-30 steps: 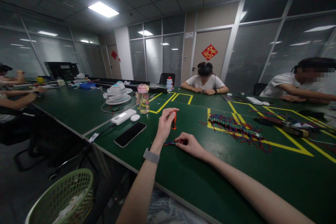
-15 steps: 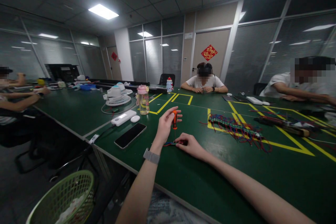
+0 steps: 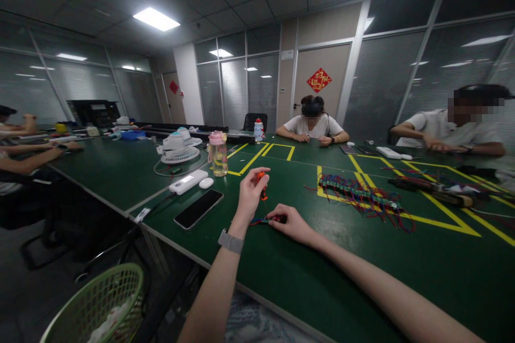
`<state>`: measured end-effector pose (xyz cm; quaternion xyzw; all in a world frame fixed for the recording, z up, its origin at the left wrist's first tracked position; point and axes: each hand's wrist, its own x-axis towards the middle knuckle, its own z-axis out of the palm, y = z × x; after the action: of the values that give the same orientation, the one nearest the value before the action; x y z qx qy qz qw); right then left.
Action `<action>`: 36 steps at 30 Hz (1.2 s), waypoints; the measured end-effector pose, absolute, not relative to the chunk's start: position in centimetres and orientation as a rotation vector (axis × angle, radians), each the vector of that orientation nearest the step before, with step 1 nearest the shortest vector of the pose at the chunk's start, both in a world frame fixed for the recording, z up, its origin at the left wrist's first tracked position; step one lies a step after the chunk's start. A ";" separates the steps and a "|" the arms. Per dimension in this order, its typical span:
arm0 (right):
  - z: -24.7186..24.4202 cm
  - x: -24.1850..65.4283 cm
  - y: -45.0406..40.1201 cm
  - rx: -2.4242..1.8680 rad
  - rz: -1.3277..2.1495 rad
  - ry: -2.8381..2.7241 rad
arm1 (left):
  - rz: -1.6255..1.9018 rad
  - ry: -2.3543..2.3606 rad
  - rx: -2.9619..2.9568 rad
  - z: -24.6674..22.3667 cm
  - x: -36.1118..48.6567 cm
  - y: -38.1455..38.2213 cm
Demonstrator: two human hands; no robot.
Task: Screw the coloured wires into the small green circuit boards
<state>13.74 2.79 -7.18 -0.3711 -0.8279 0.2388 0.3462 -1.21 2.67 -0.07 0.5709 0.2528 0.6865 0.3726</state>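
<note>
An orange and black screwdriver (image 3: 264,193) stands nearly upright, leaning slightly, with its handle between the fingers of my left hand (image 3: 250,191). Its thin shaft points down at a small green circuit board (image 3: 264,220) with red and blue wires, lying on the green table (image 3: 306,284). My right hand (image 3: 293,223) pinches the right side of this board, its fingertips against the tabletop. The exact contact of the tip with the board is too small to tell.
A phone (image 3: 199,209), a white power strip (image 3: 188,182) and a pink-lidded bottle (image 3: 218,154) stand to the left. Many wired boards (image 3: 358,193) lie right, inside yellow tape. A green basket (image 3: 100,300) is below the table edge. People sit across and at both sides.
My left fingers have curled in around the screwdriver's handle, which now leans slightly. My right hand has stayed at the board. The person at the right has raised an arm and shifted both hands.
</note>
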 end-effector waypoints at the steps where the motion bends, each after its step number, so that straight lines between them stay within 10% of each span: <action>1: -7.2 13.8 2.8 -0.964 0.616 -2.148 | 1.766 0.642 1.447 0.0 -1.2 2.7; 36: -7.3 13.7 2.8 -0.957 0.618 -2.158 | 1.654 0.569 1.441 0.0 -1.3 2.6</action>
<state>13.71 2.82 -7.28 -0.3683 -0.8305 0.2380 0.3435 -1.27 2.63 -0.03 0.5759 0.2273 0.6612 0.4238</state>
